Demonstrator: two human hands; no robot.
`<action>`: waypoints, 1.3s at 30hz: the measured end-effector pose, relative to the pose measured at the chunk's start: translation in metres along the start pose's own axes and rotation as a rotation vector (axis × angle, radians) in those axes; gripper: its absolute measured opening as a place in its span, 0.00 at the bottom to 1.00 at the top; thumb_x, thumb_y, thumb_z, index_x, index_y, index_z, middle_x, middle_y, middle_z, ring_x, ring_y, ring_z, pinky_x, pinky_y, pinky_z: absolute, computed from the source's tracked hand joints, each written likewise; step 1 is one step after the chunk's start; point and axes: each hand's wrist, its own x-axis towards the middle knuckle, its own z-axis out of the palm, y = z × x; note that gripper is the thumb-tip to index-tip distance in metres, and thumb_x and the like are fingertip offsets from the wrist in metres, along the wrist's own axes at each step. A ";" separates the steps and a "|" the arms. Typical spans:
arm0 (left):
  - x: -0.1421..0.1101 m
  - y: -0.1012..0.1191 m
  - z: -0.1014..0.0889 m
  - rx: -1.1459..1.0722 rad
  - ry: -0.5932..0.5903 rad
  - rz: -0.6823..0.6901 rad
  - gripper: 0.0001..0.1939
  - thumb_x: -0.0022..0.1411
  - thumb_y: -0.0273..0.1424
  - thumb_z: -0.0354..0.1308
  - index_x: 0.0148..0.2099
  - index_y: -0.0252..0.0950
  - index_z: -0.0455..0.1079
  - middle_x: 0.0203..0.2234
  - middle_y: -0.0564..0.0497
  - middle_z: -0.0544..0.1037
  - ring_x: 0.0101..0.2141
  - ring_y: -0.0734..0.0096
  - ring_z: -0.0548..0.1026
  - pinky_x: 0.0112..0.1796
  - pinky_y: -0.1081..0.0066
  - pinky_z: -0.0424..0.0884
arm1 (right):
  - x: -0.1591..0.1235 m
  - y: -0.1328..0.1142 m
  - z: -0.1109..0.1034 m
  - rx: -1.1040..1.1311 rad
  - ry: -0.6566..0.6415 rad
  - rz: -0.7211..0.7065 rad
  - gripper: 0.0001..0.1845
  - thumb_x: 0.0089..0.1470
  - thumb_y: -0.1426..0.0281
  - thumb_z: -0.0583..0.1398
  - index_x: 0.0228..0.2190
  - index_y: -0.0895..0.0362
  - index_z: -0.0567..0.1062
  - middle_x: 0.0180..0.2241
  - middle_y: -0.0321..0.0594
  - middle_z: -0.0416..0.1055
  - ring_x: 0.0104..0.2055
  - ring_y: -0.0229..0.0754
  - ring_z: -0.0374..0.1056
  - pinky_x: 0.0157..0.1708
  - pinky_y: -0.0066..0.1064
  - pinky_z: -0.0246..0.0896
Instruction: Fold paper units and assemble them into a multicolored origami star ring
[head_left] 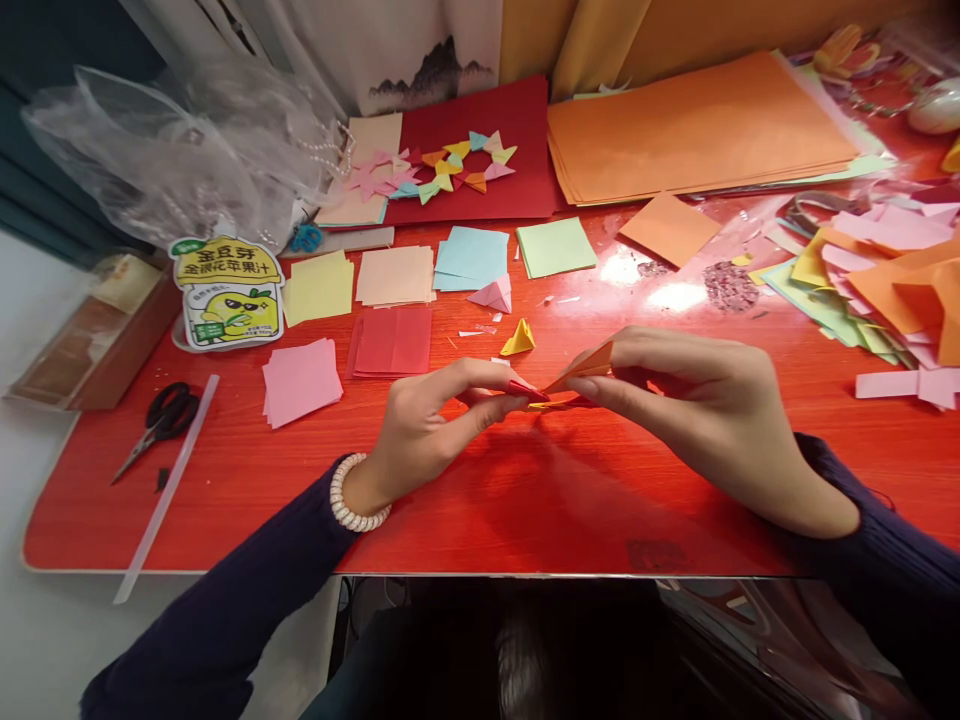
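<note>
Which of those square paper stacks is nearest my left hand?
The red stack, just beyond your left hand. The pink stack lies farther left, and the rest, like the peach stack, sit farther back.

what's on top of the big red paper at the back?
Multicoloured folded pieces lie on the red paper. The patches under them are covered, as is whatever lies beneath the paper.

Folded orange paper [586, 366] partly behind fingers [622, 394], scrap pile [904, 285] cropped at right edge.

The near tabletop [525, 520] lies open, but a yellow folded piece [517, 340] stands just beyond the fingers [481, 374].
</note>
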 end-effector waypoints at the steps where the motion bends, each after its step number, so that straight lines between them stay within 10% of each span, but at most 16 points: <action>1: 0.000 0.000 0.000 0.011 0.003 0.011 0.06 0.57 0.27 0.59 0.39 0.38 0.71 0.33 0.54 0.78 0.31 0.75 0.77 0.35 0.74 0.76 | 0.000 0.000 0.000 -0.003 -0.007 0.000 0.04 0.54 0.70 0.60 0.30 0.56 0.76 0.29 0.37 0.71 0.29 0.38 0.65 0.28 0.32 0.57; 29: 0.000 -0.001 0.000 0.026 0.012 0.027 0.08 0.57 0.26 0.59 0.41 0.40 0.70 0.35 0.55 0.78 0.32 0.76 0.77 0.34 0.76 0.76 | -0.003 -0.003 0.000 -0.053 -0.005 0.014 0.07 0.55 0.67 0.59 0.31 0.57 0.76 0.29 0.38 0.72 0.29 0.37 0.66 0.27 0.31 0.58; 39: -0.003 -0.006 0.000 0.148 0.031 0.194 0.11 0.57 0.24 0.59 0.43 0.39 0.69 0.34 0.55 0.79 0.29 0.79 0.77 0.30 0.79 0.74 | -0.005 -0.001 0.002 -0.350 0.090 -0.237 0.03 0.54 0.73 0.60 0.30 0.58 0.75 0.26 0.37 0.72 0.21 0.32 0.58 0.21 0.27 0.56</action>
